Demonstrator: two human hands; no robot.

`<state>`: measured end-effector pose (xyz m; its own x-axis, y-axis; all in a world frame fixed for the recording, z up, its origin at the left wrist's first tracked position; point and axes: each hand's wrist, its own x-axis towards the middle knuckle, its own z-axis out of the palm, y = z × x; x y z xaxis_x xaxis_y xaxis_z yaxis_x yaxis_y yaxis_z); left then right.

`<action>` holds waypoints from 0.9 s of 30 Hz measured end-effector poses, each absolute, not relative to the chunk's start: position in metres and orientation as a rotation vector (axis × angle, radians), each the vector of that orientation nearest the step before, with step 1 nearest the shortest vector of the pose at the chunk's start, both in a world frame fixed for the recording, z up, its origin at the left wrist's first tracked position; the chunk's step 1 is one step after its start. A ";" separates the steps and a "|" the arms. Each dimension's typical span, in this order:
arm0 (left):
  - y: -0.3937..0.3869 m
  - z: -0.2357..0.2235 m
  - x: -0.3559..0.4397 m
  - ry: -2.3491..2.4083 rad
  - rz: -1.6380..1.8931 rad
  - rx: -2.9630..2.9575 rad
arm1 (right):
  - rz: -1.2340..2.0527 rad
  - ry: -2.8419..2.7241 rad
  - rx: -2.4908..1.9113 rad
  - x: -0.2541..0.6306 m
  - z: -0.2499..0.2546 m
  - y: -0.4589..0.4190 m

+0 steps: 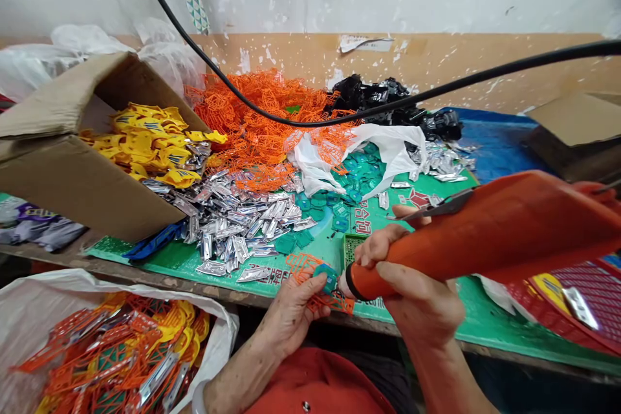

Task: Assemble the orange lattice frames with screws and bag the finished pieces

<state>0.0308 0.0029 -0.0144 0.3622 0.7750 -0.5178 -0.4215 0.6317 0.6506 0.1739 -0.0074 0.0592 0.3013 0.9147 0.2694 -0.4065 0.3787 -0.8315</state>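
My right hand is wrapped round the nose of a big orange power screwdriver, whose tip points left. The tip meets a small teal plastic piece on an orange lattice part. My left hand pinches that lattice part from below at the table's front edge. A black cable runs from the tool up across the view.
On the green mat lie heaps of silver metal plates, orange lattice parts, teal pieces on a white bag, and black parts. A cardboard box holds yellow pieces. A bag of assembled parts sits lower left; a red basket stands right.
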 end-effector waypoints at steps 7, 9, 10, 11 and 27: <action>0.003 -0.016 0.031 0.946 0.799 0.445 | 0.974 -0.905 -0.705 0.174 0.053 -0.009; 0.004 -0.014 0.031 0.949 0.803 0.435 | 0.993 -0.904 -0.710 0.173 0.051 -0.009; 0.004 -0.014 0.031 0.948 0.802 0.429 | 1.004 -0.900 -0.713 0.172 0.050 -0.009; 0.004 -0.013 0.031 0.946 0.801 0.425 | 1.013 -0.896 -0.712 0.171 0.049 -0.008; 0.010 -0.006 0.020 0.905 0.688 0.567 | 0.827 -0.804 -0.837 0.188 0.067 0.014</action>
<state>0.0202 0.0103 -0.0064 0.4365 0.7409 -0.5104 -0.2935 0.6535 0.6977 0.1875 0.0135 0.0665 0.4405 0.8572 0.2668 -0.2909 0.4174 -0.8609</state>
